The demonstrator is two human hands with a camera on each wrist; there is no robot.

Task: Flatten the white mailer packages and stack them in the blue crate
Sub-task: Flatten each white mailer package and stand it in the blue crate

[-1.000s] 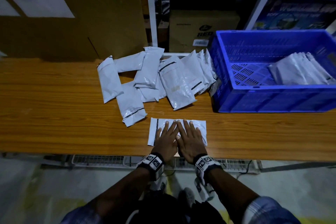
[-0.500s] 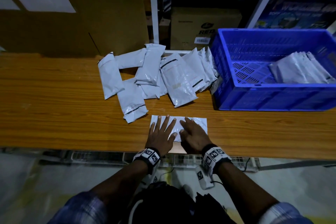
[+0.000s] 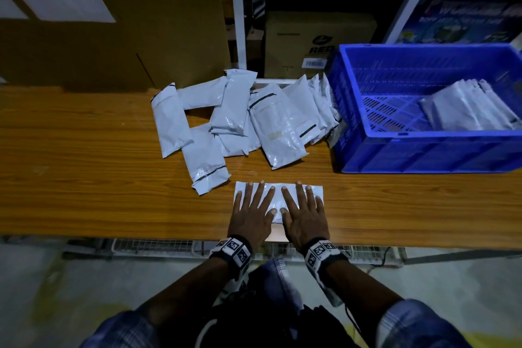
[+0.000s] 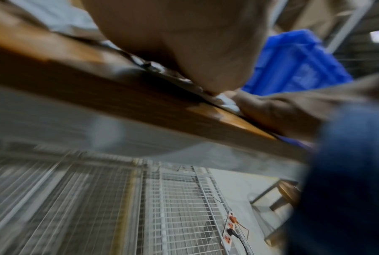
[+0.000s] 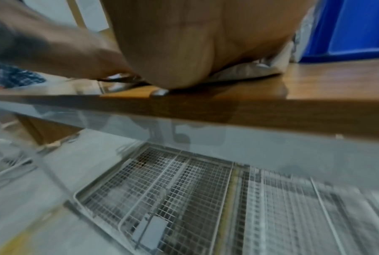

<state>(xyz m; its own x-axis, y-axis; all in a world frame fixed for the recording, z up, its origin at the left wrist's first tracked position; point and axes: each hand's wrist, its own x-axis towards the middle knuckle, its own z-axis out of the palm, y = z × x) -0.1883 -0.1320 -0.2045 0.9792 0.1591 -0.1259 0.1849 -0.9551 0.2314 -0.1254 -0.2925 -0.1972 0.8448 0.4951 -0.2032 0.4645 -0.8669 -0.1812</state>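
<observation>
One white mailer [image 3: 278, 192] lies flat near the front edge of the wooden table [image 3: 84, 178]. My left hand [image 3: 252, 207] and right hand [image 3: 303, 207] both press on it, palms down, fingers straight and spread. The wrist views show each palm [image 4: 184, 43] [image 5: 195, 43] on the mailer [image 5: 245, 70] at the table's edge. A loose pile of white mailers [image 3: 234, 118] sits behind it. The blue crate [image 3: 423, 155] stands at the right with several flattened mailers [image 3: 469, 104] leaning inside.
Large cardboard boxes [image 3: 113, 22] stand behind the table at the left. A white shelf frame [image 3: 237, 22] holds a carton [image 3: 319, 42] behind the pile. Under the table lie wire racks [image 5: 184, 189] and a power strip [image 4: 229, 231].
My right hand, which was curled at the mailer's near edge half a second ago, has spread flat again. Both hands now press the mailer, set further apart than before.
</observation>
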